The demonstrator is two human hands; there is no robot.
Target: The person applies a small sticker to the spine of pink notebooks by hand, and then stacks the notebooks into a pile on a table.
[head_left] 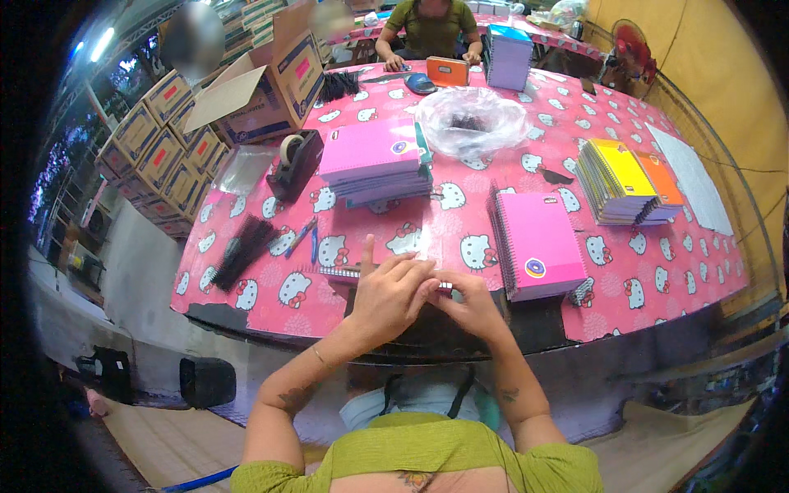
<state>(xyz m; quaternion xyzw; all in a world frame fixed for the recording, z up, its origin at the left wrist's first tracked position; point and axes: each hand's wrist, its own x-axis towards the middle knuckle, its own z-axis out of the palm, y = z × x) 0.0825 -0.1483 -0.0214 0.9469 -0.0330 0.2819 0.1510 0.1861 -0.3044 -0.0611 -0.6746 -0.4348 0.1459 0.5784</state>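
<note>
— While both hands meet at the near edge of the bench (460,205), what is listed as done?
— Pink stack (374,160), pink pile (538,242), yellow-orange pile (625,181): bound, by the look.
— In hand?
— Spiral notebook (341,273), flat under left hand (393,292) and right hand (470,302); fingers pinched on its front edge. Black coils (244,251) unused.
</note>
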